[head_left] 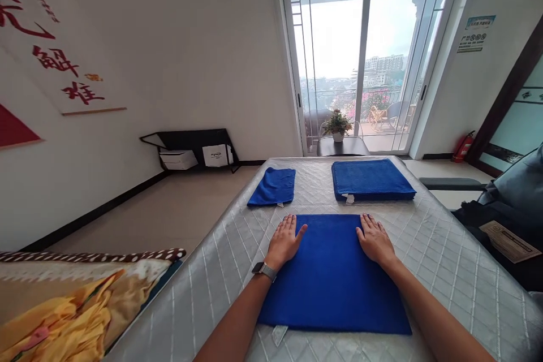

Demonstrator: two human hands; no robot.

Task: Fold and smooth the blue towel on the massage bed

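A blue cloth (333, 277) lies spread flat in front of me on the quilted silver mattress (220, 271), a white tag showing at its near left edge. My left hand (286, 242), with a watch on the wrist, rests open and flat at the cloth's far left corner. On the far right corner lies my right hand (375, 239), also open, palm down. Beyond them are a neat stack of folded blue cloths (371, 176) on the right and a smaller, rumpled blue cloth (274, 186) on the left.
A yellow cloth (63, 317) lies on a bedspread at the lower left. Past the mattress stand a chair (343, 147) with a potted plant (337, 125) and a glass sliding door (326, 56). Dark seating with a brown card (511, 240) is at right.
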